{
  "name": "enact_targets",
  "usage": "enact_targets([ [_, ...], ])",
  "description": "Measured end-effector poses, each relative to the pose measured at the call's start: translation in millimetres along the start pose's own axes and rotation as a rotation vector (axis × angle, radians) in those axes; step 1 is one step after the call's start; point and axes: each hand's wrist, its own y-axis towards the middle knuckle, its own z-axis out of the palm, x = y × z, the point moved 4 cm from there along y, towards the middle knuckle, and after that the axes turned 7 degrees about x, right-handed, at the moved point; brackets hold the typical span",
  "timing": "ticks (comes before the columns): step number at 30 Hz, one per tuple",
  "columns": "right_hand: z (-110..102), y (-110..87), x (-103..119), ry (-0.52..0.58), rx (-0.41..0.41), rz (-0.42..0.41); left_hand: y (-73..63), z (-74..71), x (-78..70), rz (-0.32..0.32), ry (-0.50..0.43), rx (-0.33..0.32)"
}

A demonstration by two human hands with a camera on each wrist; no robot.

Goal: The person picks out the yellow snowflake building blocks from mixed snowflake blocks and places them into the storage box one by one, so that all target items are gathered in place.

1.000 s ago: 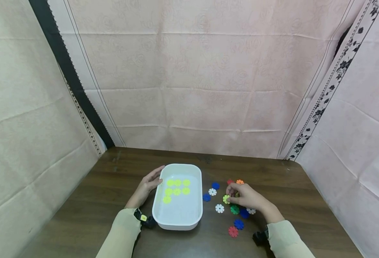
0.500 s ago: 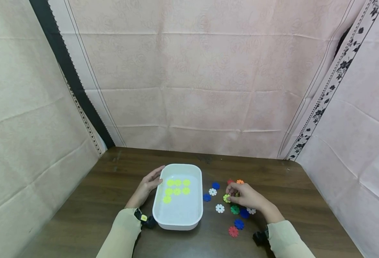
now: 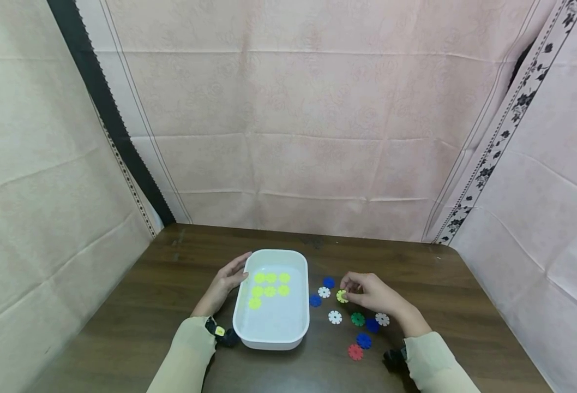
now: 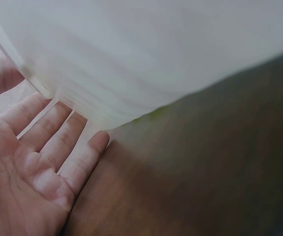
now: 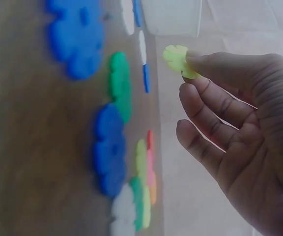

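Observation:
In the head view my left hand [image 3: 227, 281] holds the left side of a white plastic tray [image 3: 271, 334], its thumb at the rim. The left wrist view has the fingers [image 4: 58, 128] against the tray's outer wall. Inside the tray lie several yellow-green discs [image 3: 270, 291]. To the tray's right, my right hand [image 3: 374, 295] pinches a yellow-green flower-shaped disc [image 3: 342, 296] between thumb and fingers. In the right wrist view that disc [image 5: 176, 58] is raised off the table, while the other fingers are loosely bent.
Loose flower-shaped discs lie on the brown table [image 3: 170, 300] right of the tray: white [image 3: 335, 317], green [image 3: 358, 319], blue [image 3: 364, 341] and red [image 3: 355, 352]. Red and orange ones [image 5: 154, 187] lie beyond the right hand. Cloth hangings [image 3: 308, 136] enclose the table.
My right hand has lifted slightly and shifted a little left and away, carrying the yellow-green disc. The left hand and tray stay nearly still.

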Motion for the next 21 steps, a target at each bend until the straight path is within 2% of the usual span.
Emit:
enact_targets([
  [8, -3.6, 22.5, 23.2, 0.055, 0.032, 0.024, 0.0, 0.4, 0.6, 0.004, 0.017, -0.011],
  [16, -5.7, 58.4, 53.1, 0.035, 0.038, -0.037, 1.0, 0.1, -0.3, 0.019, 0.018, 0.013],
  [21, 6.2, 85.8, 76.0, 0.050, 0.089, -0.105, 0.4, 0.0, 1.6, 0.016, 0.004, 0.011],
])
